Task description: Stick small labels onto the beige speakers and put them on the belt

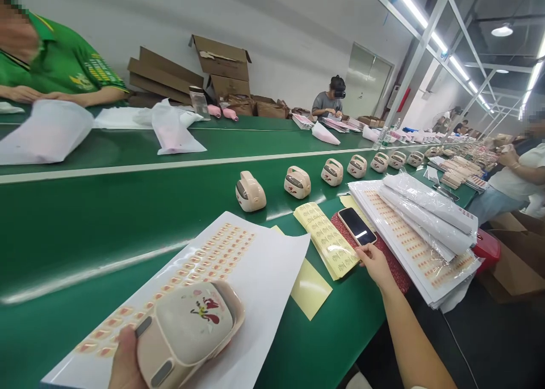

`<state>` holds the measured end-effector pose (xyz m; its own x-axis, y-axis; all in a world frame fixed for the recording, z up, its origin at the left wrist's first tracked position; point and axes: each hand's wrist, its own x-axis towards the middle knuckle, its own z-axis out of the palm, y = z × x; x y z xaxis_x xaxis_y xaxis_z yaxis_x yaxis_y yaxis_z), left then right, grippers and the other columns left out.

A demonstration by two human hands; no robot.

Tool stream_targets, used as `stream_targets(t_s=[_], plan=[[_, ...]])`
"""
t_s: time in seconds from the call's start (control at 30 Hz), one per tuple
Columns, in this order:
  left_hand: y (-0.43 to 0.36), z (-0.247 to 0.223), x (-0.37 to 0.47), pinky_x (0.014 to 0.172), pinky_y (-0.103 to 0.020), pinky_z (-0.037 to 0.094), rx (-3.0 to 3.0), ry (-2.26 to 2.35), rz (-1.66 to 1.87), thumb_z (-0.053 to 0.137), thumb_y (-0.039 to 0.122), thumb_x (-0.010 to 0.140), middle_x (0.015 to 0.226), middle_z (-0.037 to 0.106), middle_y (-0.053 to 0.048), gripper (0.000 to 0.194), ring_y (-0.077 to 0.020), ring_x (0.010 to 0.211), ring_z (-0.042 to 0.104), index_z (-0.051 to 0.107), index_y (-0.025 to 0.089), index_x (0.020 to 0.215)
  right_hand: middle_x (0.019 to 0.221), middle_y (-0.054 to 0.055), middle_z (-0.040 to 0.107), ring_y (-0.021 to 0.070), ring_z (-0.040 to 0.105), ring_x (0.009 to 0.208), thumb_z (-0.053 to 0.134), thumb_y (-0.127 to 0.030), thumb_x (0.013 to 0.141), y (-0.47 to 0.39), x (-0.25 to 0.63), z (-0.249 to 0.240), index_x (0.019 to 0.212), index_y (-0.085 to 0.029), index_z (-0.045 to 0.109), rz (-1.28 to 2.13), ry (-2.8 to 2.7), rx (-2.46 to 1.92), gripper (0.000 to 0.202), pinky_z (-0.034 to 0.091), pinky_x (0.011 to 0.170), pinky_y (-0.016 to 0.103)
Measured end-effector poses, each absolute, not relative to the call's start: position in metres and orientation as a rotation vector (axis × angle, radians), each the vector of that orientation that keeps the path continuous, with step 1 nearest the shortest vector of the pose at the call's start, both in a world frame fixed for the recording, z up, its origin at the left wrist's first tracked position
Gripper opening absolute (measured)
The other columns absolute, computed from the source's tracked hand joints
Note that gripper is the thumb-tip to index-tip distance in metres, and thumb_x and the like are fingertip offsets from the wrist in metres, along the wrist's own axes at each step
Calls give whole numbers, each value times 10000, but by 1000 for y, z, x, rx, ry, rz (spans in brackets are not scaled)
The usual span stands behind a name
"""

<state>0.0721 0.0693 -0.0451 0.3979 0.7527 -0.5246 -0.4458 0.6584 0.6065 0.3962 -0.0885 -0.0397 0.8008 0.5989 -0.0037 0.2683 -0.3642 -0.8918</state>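
Observation:
My left hand [128,360] grips a small cream speaker-like device [196,321], tilted, with a mesh-like face and a red floral print. Two grey strips show along its lower side. Beneath it lies a large white sheet of small orange-and-white stickers [230,247], partly hidden by the device. To the right, my right hand [374,264] pinches the near right corner of a stack of yellow label sheets [326,238] with dark print. A phone [357,226] lies just beyond that hand on a red textured mat [394,270].
Several similar cream devices [251,192] stand in a row along the green bench [128,207]. More sticker sheets [400,230], some under clear plastic, are piled at right. A yellow backing sheet [310,289] lies between. A co-worker in green [80,65] sits across, beside white bags [51,130].

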Motion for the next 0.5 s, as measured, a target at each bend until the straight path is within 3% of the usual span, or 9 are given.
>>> stream_targets(t_s=[0.17,0.3,0.4,0.5], plan=[[70,-29,72,700,-535,546,341,1084,718,534,542,669,886,737,36,550,-340,1011,597,478,407,1199,868,96,623,207,583,762,571,-534,653,-97,396,-38,659,-178,552,376,-710,-1849,357,481,689,358],[65,-28,58,694,-499,558,311,1144,752,590,455,667,889,737,5,595,-328,947,632,450,363,1239,961,101,587,206,585,824,521,-492,747,-103,394,-33,702,-189,561,270,-824,-1739,309,485,723,356],[59,-24,45,685,-480,563,255,1123,707,619,476,657,878,739,-19,624,-334,906,648,464,326,1242,1165,112,523,230,535,1050,461,-380,818,-94,381,-19,986,-219,566,281,-1162,-1627,255,474,828,373],[56,-21,37,634,-460,573,232,1097,696,655,479,634,788,744,-46,672,-342,836,667,478,265,1246,1375,99,375,258,335,1275,497,-221,787,-65,357,-9,1303,-254,376,304,-1811,-1620,531,366,987,447]])
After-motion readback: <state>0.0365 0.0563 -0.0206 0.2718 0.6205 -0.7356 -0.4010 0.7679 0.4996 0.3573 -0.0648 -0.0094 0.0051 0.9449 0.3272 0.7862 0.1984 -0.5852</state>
